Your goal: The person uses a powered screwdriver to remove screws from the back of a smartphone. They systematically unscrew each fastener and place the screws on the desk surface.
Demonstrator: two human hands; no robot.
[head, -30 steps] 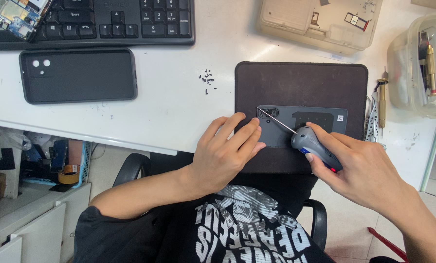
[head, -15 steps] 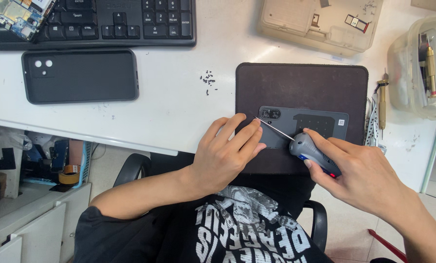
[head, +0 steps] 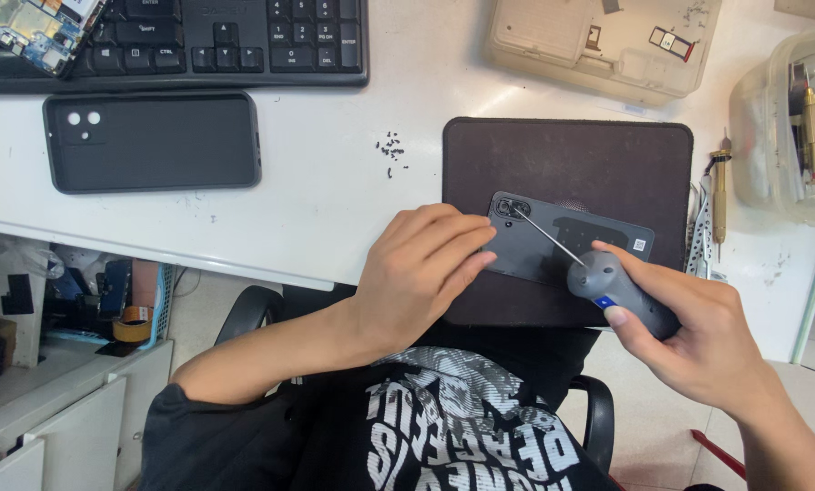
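Phone (head: 567, 245) lying back-up on the dark mat (head: 567, 150). Left hand (head: 421, 268) flattened against the phone's near-left edge; right hand (head: 699, 332) closed on the screwdriver (head: 608, 286), tip apparently at the camera corner. Keep the shaft aligned and the pressure light.

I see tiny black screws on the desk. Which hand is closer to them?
Left. The left hand rests just below the tiny black screws; the right hand is far off right.

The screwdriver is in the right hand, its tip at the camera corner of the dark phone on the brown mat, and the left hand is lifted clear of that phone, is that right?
Not quite. In the head view the left hand rests its fingertips on the dark phone, steadying it. The rest holds: the right hand holds the screwdriver, tip at the camera corner, on the brown mat.
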